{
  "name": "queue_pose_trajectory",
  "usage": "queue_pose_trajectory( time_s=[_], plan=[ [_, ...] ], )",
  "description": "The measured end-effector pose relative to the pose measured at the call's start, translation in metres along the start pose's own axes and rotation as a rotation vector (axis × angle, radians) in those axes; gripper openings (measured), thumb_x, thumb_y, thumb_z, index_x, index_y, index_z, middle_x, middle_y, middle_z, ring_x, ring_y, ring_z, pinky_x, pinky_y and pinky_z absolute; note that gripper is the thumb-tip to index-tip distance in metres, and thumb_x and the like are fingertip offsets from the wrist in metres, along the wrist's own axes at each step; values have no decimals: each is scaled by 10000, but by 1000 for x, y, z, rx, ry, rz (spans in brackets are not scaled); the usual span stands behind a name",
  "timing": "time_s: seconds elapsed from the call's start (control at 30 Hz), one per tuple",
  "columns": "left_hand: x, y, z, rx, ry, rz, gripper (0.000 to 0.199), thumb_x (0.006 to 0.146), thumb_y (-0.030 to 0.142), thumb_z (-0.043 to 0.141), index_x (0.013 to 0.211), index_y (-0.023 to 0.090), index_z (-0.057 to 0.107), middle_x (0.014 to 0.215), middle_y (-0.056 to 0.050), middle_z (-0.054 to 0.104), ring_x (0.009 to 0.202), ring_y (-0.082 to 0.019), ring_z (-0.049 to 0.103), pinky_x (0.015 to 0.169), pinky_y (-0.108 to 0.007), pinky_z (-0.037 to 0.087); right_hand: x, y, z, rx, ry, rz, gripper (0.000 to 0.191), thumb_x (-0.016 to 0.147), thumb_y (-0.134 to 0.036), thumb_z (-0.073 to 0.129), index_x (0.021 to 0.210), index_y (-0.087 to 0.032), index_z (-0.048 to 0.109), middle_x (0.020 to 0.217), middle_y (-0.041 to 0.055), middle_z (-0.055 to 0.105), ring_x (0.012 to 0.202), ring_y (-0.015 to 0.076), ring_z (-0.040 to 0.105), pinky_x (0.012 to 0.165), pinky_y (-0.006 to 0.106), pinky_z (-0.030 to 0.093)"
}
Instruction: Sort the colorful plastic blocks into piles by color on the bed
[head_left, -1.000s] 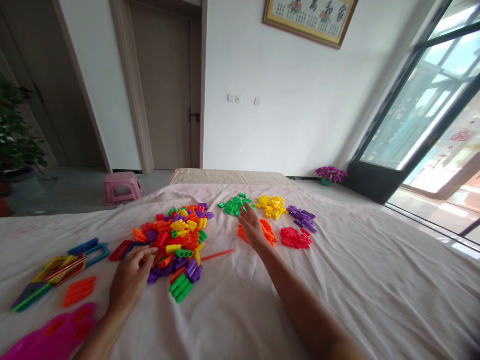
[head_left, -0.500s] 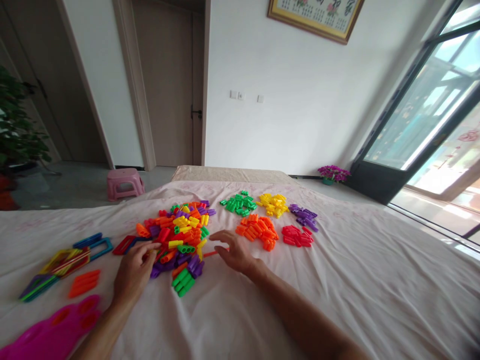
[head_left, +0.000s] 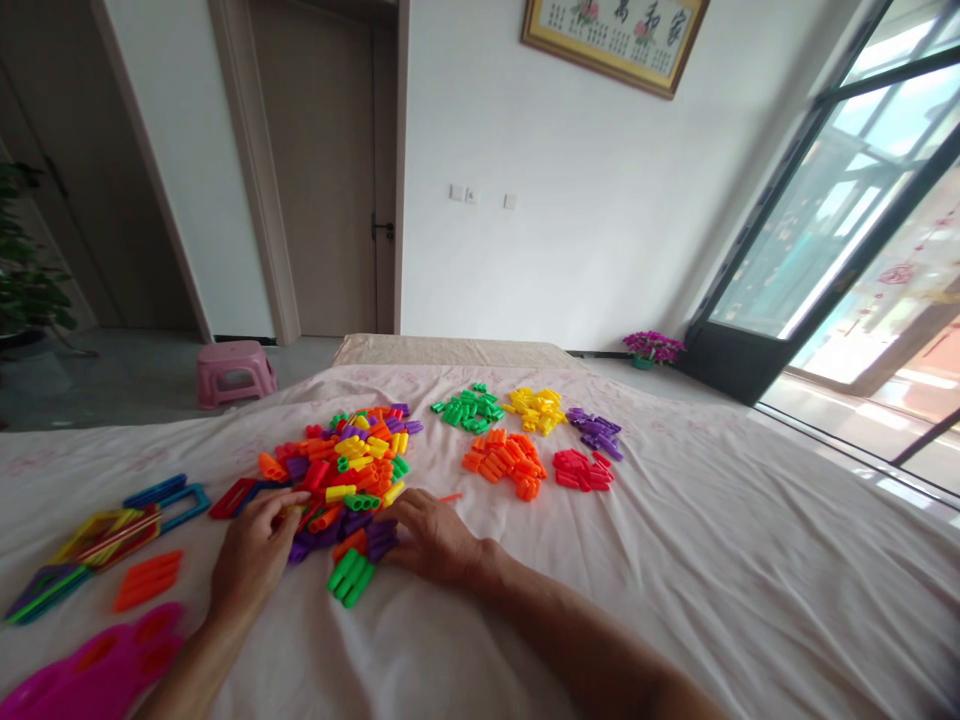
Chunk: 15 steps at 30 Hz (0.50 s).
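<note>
A mixed pile of plastic tube-shaped building blocks (head_left: 360,465) in several colours lies in front of me on the cloth. My left hand (head_left: 259,540) rests at the pile's near left edge, fingers curled together; what they hold is hidden. At the near right edge, my right hand (head_left: 435,535) has its thumb and fingers around a purple building block (head_left: 381,538), its fingertips partly hidden. Just below lies a green ribbed block (head_left: 351,577), with an orange one partly showing beside it.
Sorted groups lie to the right: green (head_left: 469,410), yellow (head_left: 535,410), orange (head_left: 506,462), purple (head_left: 596,430) and red blocks (head_left: 583,470). On the left are magnetic-looking frame tiles (head_left: 112,535), an orange block (head_left: 148,580) and a pink plastic piece (head_left: 97,665). A pink stool (head_left: 236,373) stands beyond.
My right hand has moved left and down from beside the pile to the purple block at its edge. My left hand keeps its place at the pile. The view has shifted slightly.
</note>
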<state>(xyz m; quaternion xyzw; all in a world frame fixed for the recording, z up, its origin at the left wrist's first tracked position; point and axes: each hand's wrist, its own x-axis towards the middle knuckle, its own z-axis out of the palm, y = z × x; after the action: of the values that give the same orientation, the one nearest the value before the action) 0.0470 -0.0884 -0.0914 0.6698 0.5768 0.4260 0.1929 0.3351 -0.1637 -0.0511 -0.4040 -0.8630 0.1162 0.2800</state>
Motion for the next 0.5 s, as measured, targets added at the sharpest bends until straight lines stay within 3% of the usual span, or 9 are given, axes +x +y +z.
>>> queue_pose_trajectory(
  time_s=[0.13,0.27,0.37,0.5],
  plan=[
    [0,-3,1,2,5,5,470,850,515,521,1056,205,808,1270,-139,740,1255,-324,656,1162,-481,469,-4,0,1,77,45,70,356,864,-271,848,1157,-234,649,1116,54,752,1012,207,712,895,299,561],
    [1,-4,1,10,0,6,477,844,526,525,1047,203,811,1260,-137,745,1239,-325,668,1153,-481,483,-7,8,-5,119,130,98,330,857,-314,866,1110,-238,668,1052,42,772,954,202,733,867,303,568],
    [2,-5,0,12,9,10,463,836,527,529,1027,215,814,1244,-130,756,1218,-327,681,1120,-478,512,-7,26,-26,135,324,207,309,877,-334,831,1129,-234,682,1006,42,775,852,186,724,784,302,574],
    [2,-8,0,13,3,34,440,850,504,526,1031,216,806,1223,-129,770,1199,-325,691,1118,-484,513,-14,67,-74,144,718,398,344,849,-405,791,1115,-210,694,966,48,765,774,179,691,726,313,574]
  ],
)
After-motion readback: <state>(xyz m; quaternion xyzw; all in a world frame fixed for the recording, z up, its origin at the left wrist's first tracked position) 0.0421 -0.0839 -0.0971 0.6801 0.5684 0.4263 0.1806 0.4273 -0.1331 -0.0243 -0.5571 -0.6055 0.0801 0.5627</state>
